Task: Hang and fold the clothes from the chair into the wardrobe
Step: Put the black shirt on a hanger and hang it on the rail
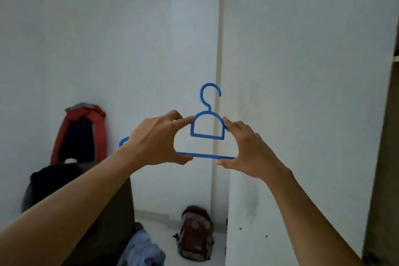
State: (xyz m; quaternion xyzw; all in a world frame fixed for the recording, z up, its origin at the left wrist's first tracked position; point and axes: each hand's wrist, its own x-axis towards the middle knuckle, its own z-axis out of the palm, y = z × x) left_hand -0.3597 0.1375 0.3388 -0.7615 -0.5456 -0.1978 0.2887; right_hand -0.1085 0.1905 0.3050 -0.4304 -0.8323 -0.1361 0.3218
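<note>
I hold a blue plastic hanger [206,134] upright in front of me, hook up, with nothing on it. My left hand [156,141] pinches its left shoulder and bottom bar, covering most of the left arm. My right hand [248,147] grips the right shoulder and bottom bar and hides the right end. Down at the lower left stands a dark chair [112,211] with dark clothes [51,176] draped over it and a blue garment [143,248] lying at its foot. The white wardrobe door [302,114] fills the right half of the view.
A red and dark jacket [81,134] hangs against the white wall at the left. A maroon backpack [195,233] sits on the floor in the corner by the wardrobe. A dark opening [384,157] shows at the far right edge.
</note>
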